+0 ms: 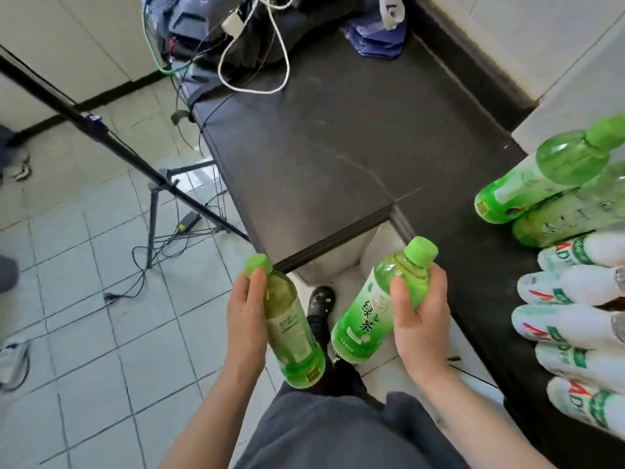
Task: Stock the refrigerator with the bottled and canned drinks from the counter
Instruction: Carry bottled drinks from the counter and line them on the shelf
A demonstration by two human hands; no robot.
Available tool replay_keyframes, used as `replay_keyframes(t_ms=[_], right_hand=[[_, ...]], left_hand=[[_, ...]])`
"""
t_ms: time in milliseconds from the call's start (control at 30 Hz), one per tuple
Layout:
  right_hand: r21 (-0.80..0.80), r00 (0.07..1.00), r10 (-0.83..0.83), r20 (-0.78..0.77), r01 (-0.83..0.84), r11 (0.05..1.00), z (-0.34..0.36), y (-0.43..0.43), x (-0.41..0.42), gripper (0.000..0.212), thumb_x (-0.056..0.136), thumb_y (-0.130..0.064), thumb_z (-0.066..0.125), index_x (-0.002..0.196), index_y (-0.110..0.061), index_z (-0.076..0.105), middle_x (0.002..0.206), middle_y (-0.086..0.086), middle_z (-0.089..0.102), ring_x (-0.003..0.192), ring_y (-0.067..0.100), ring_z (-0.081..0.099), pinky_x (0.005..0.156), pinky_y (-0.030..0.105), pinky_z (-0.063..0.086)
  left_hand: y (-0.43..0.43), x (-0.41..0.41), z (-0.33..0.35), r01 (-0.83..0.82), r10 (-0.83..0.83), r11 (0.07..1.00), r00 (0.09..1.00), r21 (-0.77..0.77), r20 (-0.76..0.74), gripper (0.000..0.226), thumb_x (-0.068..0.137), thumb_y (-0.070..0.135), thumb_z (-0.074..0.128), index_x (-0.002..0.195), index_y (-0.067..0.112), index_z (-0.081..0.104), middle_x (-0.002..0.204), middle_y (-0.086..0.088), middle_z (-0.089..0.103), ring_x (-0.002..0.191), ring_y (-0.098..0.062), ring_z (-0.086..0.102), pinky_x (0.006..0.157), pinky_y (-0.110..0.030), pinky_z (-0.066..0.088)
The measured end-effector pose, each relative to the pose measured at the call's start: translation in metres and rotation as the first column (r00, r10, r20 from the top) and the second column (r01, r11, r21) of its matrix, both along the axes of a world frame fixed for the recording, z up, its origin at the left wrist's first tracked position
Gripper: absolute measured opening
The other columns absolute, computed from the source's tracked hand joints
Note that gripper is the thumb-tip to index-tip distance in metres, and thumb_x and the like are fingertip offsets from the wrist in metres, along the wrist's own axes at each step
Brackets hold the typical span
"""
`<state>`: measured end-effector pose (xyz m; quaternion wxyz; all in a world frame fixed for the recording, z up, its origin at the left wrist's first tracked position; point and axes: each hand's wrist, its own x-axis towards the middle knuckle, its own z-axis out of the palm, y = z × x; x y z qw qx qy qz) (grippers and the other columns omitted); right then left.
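Two at once here. The left hand [247,319] grips one green tea bottle [296,333] around its upper body, thumb laid up towards the cap. The right hand [421,319] grips a second green tea bottle [365,316] high up too, thumb across the clear shoulder. The fingers [256,282] are curled round plastic on both sides and nothing is loose. Both bottles are off the surface [338,137], held in the air in front of the person's body above the floor [101,333], each tilted with its cap pointing away.

They look full, so reckon on some weight in each, and on thin plastic walls that give under a hard squeeze. The labelled waist is probably a firmer, less slippery hold than the smooth clear shoulder. A grip this near the cap leaves the heavy base free to swing, so sliding down to mid-body would likely steady things for shelving. They're not fragile, though; a drop would more likely bounce than break.

Waiting at the right edge of the surface are two more green bottles [541,177], lying stacked, and a row of white bottles [575,292] lying side by side. No refrigerator is in view, so the destination can't be told. A tripod [101,130] and trailing cables [162,248] sit on the floor to the left, a likely trip hazard while carrying.
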<state>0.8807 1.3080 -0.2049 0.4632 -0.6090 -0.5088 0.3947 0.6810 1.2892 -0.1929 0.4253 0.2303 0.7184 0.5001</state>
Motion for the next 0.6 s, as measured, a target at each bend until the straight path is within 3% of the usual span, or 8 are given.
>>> replay_keyframes(t_ms=[100,200,433,600], right_hand=[[-0.081,0.991,0.130,-0.016,-0.131,0.988,-0.005,-0.001,-0.016,0.020,0.082,-0.055,0.050,0.094,-0.040,0.046,0.084,-0.024,0.060,0.073,-0.002,0.058,0.063,0.007,0.042],[-0.156,0.974,0.218,-0.064,-0.226,0.962,-0.008,-0.001,-0.034,0.029,0.078,-0.063,0.050,0.095,-0.039,0.048,0.082,-0.021,0.061,0.071,-0.001,0.057,0.064,0.012,0.044],[-0.137,0.907,0.421,-0.031,-0.421,0.897,0.003,-0.009,-0.097,0.033,0.076,-0.060,0.050,0.097,-0.034,0.051,0.086,-0.032,0.061,0.075,-0.012,0.058,0.060,0.001,0.040],[-0.101,0.814,0.580,-0.028,-0.580,0.809,0.016,-0.039,-0.165,0.040,0.074,-0.063,0.054,0.100,-0.033,0.052,0.090,-0.024,0.064,0.076,-0.007,0.060,0.062,0.004,0.043]], left_hand=[[-0.028,-0.021,-0.006,-0.080,0.080,0.997,0.996,-0.007,-0.049,0.024,0.093,0.037,0.052,0.073,0.023,0.053,0.063,0.014,0.054,0.062,-0.002,0.051,0.064,-0.026,0.042],[-0.049,-0.035,-0.014,-0.151,0.150,0.988,0.987,-0.016,-0.064,0.026,0.097,0.029,0.047,0.073,0.024,0.053,0.060,0.017,0.055,0.058,0.002,0.050,0.059,-0.021,0.042],[-0.078,-0.060,-0.009,-0.248,0.249,0.968,0.968,0.020,-0.024,0.026,0.097,0.027,0.046,0.073,0.019,0.049,0.057,0.020,0.053,0.054,0.006,0.048,0.053,-0.008,0.041],[-0.123,-0.111,0.006,-0.318,0.317,0.939,0.948,0.131,0.032,0.025,0.087,0.043,0.048,0.077,0.021,0.053,0.063,0.018,0.055,0.060,0.004,0.050,0.056,-0.009,0.042]])
